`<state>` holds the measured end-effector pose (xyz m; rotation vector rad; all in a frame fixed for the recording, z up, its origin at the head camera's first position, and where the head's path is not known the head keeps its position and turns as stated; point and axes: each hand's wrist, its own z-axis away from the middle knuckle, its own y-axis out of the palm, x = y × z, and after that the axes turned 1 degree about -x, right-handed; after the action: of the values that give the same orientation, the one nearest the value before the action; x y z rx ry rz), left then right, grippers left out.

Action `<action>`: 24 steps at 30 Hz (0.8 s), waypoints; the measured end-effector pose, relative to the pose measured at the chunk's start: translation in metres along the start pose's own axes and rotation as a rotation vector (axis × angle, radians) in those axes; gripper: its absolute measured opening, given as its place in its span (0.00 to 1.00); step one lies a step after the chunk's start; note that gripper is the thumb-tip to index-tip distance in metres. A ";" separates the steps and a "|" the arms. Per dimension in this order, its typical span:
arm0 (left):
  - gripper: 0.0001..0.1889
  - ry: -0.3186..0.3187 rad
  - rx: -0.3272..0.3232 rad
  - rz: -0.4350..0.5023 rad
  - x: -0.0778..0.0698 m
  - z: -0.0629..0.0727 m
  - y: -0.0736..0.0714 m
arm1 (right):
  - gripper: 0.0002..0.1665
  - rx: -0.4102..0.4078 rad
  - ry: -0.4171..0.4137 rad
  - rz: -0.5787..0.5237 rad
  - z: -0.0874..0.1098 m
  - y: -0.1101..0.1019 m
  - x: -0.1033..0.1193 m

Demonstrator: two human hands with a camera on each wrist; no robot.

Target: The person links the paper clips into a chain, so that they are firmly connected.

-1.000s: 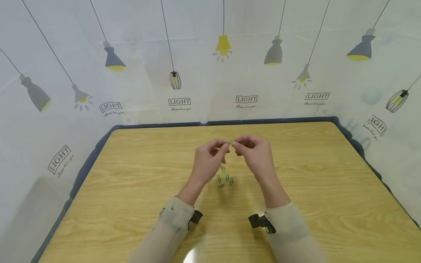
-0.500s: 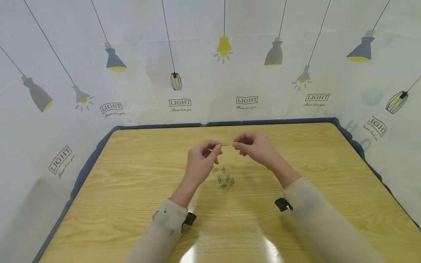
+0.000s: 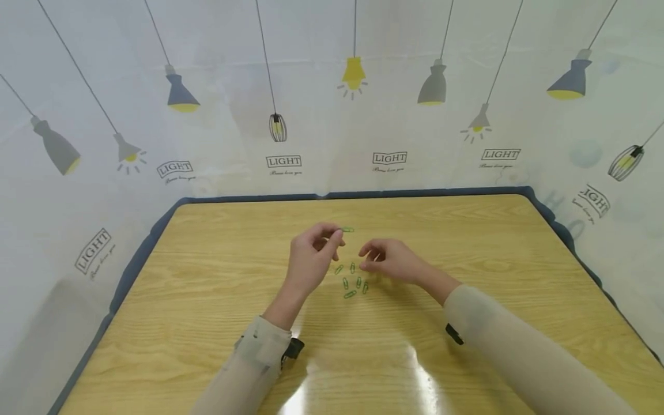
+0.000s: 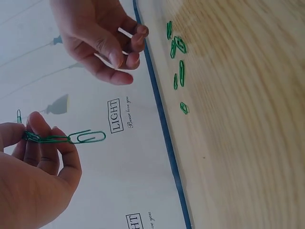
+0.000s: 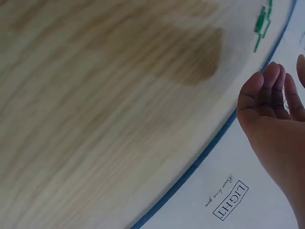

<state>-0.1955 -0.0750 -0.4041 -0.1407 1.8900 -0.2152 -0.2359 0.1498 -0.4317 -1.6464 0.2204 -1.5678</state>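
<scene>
Booth-like workspace: table, printed backdrop

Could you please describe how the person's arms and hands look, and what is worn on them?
The left hand and right hand are bare. The left sleeve and right sleeve are long and pale beige, with faint greyish patches near the wrist end. Below these ends show small black devices, one on the left, one on the right.

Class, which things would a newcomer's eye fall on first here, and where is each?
The bright yellow lamp printed on the pale backdrop, top centre of the head view, probably stands out first. Mid-picture, the left hand pinches a chain of green paper clips above the wooden table. Closer to the camera, six loose clips lie near the right hand.
</scene>
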 end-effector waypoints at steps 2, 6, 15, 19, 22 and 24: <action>0.10 -0.013 0.004 0.004 0.001 0.001 0.000 | 0.17 0.017 0.005 0.003 0.000 0.002 -0.005; 0.10 -0.032 0.003 0.008 0.001 0.003 -0.002 | 0.13 0.052 0.009 0.009 0.001 0.005 -0.011; 0.10 -0.029 0.005 0.032 0.002 0.004 -0.005 | 0.06 0.123 -0.092 0.088 0.003 0.009 -0.024; 0.11 -0.033 0.003 0.026 0.003 0.003 -0.005 | 0.05 0.147 -0.148 0.100 0.004 0.010 -0.028; 0.11 -0.036 -0.004 0.022 0.002 0.003 -0.005 | 0.03 0.158 -0.172 0.112 0.004 0.011 -0.029; 0.11 -0.039 -0.004 0.023 0.002 0.003 -0.005 | 0.01 0.168 -0.178 0.127 0.005 0.012 -0.029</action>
<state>-0.1938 -0.0809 -0.4060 -0.1254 1.8529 -0.1914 -0.2328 0.1630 -0.4604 -1.5970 0.0946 -1.3007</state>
